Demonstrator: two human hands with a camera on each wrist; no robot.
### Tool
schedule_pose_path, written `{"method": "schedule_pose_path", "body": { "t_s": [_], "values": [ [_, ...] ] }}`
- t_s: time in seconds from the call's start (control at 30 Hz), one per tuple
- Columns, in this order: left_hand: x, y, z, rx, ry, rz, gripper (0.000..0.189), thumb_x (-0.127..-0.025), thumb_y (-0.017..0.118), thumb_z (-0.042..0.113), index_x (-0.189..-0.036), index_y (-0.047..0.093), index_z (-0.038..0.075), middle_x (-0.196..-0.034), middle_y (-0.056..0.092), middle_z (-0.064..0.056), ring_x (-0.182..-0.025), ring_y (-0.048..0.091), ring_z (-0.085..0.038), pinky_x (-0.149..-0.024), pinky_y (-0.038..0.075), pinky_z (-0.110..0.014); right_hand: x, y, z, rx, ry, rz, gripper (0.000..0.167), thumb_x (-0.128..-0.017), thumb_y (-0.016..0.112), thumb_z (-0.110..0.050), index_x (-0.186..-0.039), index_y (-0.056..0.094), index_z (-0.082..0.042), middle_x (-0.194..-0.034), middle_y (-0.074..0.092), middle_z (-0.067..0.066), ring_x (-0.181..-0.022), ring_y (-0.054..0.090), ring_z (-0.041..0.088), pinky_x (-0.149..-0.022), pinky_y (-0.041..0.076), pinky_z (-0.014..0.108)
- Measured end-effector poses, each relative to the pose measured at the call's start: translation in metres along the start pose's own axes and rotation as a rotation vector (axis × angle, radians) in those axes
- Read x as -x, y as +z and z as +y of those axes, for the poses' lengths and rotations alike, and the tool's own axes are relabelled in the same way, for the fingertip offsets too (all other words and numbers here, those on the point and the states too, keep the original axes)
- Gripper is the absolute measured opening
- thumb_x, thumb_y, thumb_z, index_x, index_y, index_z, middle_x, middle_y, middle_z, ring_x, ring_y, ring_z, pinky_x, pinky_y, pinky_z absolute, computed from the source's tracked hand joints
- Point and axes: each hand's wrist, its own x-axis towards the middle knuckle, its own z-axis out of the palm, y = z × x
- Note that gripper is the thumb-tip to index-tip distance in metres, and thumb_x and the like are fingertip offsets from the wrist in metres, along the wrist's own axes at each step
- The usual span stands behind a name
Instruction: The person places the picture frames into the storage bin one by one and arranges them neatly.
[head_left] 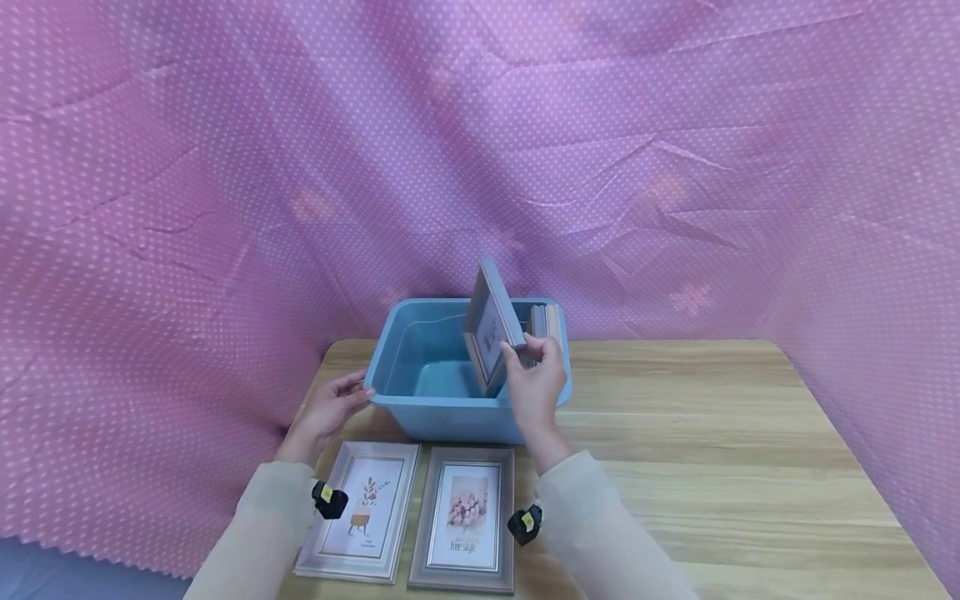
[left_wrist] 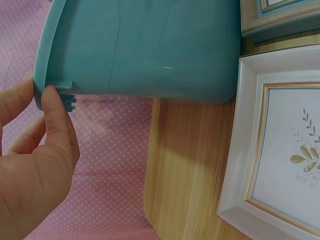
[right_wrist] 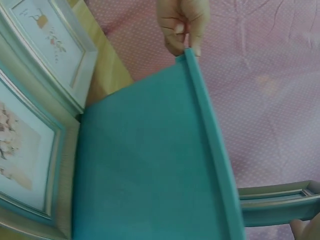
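In the head view, the right hand (head_left: 542,385) is pinching the held frame (head_left: 491,325) by its near upper corner, thumb and fingers closing narrowly on the edge, while the left hand (head_left: 328,417) is resting at the near left corner of the tub (head_left: 457,422). The held frame is hanging over the right half of the tub, its lower corner dipping inside the rim, just left of the right hand and well apart from the left. The relation that matters is how it is standing to the upright frames (head_left: 543,319), which are sitting just to its right: its picture side is facing left, and its long axis seems to be running near to far, tilting, while the tub's is running left to right. The plant frame (head_left: 367,510) and flower frame (head_left: 465,523) are lying flat on the bench (head_left: 712,450), on the near side. In the left wrist view, the left hand is gripping the tub's rim between thumb and fingers. In the right wrist view, the held frame is showing only partly beyond the tub, with little of the right hand appearing, so that camera alone isn't confirming the grip.
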Motion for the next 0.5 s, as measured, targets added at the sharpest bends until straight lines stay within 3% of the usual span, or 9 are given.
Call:
{"method": "schedule_pose_path", "body": {
  "t_s": [0.2,0.5],
  "values": [
    [-0.001,0.0,-0.004,-0.022,-0.014,0.007,0.058,-0.092,0.063,0.011,-0.143,0.037,0.001,-0.137,0.045,-0.024,-0.115,0.054,-0.024,-0.1,0.044,-0.035,0.011,0.004,0.012,0.069,0.037,0.011,0.031,-0.081,0.077,-0.016,-0.103,0.059,-0.004,-0.101,0.061,0.005,-0.089,0.06,0.015,-0.073,0.057,0.026],
    [0.002,0.0,0.0,-0.008,0.009,0.0,0.055,-0.094,0.06,0.007,-0.143,0.036,-0.002,-0.132,0.046,-0.027,-0.1,0.059,-0.01,-0.1,0.045,-0.035,0.019,0.009,0.021,0.13,0.017,0.042,0.029,-0.08,0.078,-0.015,-0.101,0.06,-0.004,-0.098,0.059,0.007,-0.087,0.059,0.018,-0.072,0.057,0.027]
  ]
}}
